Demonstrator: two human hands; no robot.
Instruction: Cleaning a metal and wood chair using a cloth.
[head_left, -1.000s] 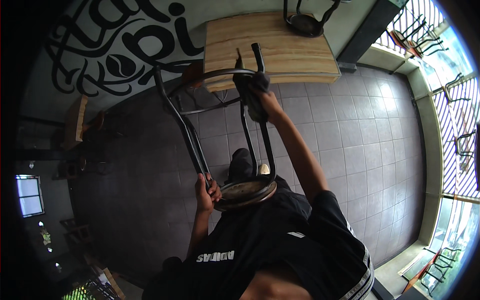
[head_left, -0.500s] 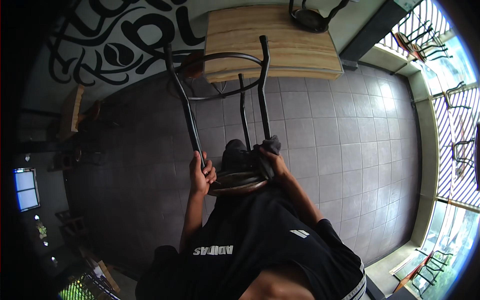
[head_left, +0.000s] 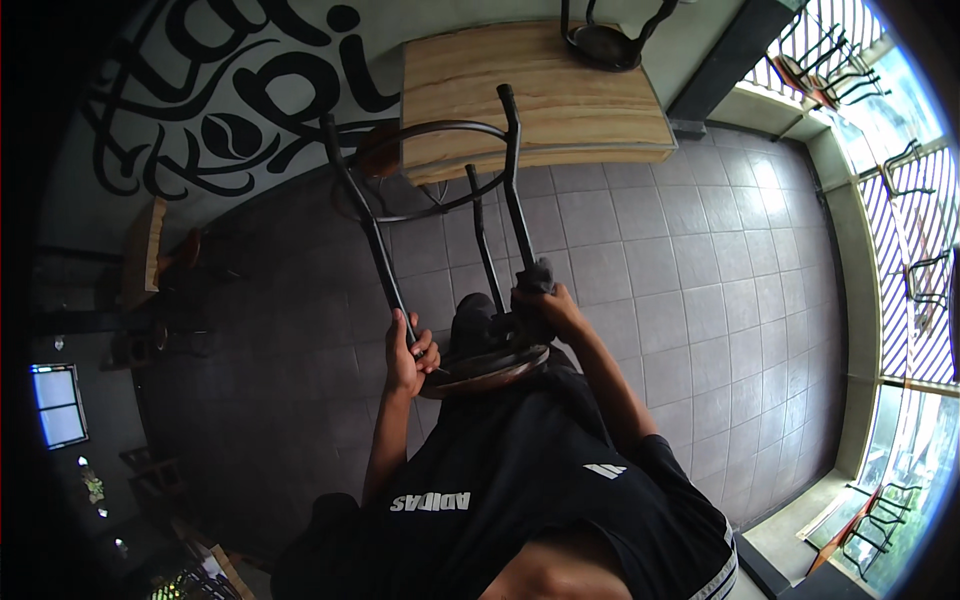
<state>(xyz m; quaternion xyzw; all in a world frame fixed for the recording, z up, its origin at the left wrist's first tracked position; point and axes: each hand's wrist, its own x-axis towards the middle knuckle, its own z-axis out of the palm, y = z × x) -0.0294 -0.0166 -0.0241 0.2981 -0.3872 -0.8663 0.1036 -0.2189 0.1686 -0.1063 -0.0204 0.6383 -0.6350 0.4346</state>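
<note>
A dark metal stool [head_left: 381,250] is tipped toward me, its legs pointing away and its round brown-edged seat [head_left: 490,374] against my front. A ring brace joins the legs. My left hand [head_left: 408,355] is closed around the lower part of the left leg, close to the seat. On the right leg, my right hand [head_left: 548,308] is closed on a dark grey cloth [head_left: 537,277] bunched around the metal. Another leg [head_left: 482,235] stands between them, its base hidden near my shoe. The far side of the seat is partly covered.
A wood-topped table [head_left: 530,90] stands ahead, with an upturned stool [head_left: 604,45] on it. Grey floor tiles [head_left: 700,280] stretch around me. Upturned seats [head_left: 868,530] line the window ledge at right. Another table [head_left: 143,255] is by the lettered wall at left.
My right hand and the cloth have slid a little along the right leg, toward its tip. The legs have tilted slightly left. My left hand keeps its grip.
</note>
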